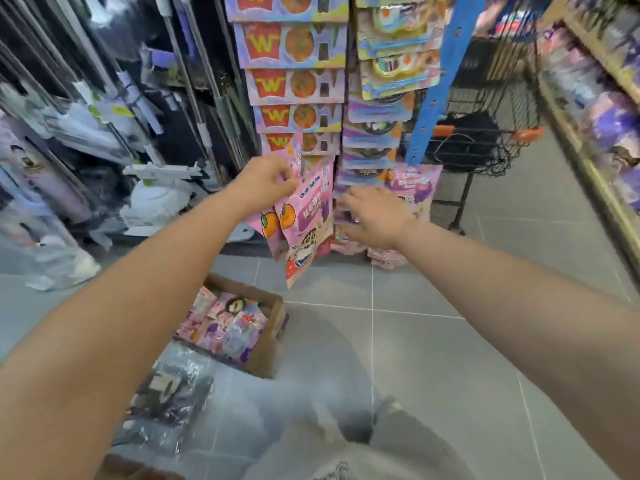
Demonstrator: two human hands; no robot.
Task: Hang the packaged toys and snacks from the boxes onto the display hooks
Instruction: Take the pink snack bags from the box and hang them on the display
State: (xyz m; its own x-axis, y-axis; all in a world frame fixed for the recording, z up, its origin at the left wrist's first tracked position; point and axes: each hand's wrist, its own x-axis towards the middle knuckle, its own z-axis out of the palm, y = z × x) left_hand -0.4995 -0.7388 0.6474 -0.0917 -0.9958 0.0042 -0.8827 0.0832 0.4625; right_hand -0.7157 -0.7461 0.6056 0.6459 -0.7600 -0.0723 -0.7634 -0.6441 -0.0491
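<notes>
My left hand (265, 183) grips the tops of a few pink snack packets (301, 223) printed with oranges and a cartoon child. They dangle in front of the lower part of the display rack. My right hand (372, 216) is spread with fingers apart, reaching toward the hanging packages at the rack's lower right, beside a pink packet (417, 185) that hangs there. Whether it touches them is unclear. Rows of purple toy cards (294, 45) hang above. A cardboard box (268, 344) on the floor below holds several more pink packets.
A clear plastic bag of dark items (169, 393) lies on the floor at lower left. A blue upright post (438, 81) and a black wire cart (485, 133) stand right of the rack. Stocked shelves (595, 98) line the right side. Mops and poles (156, 188) stand at left.
</notes>
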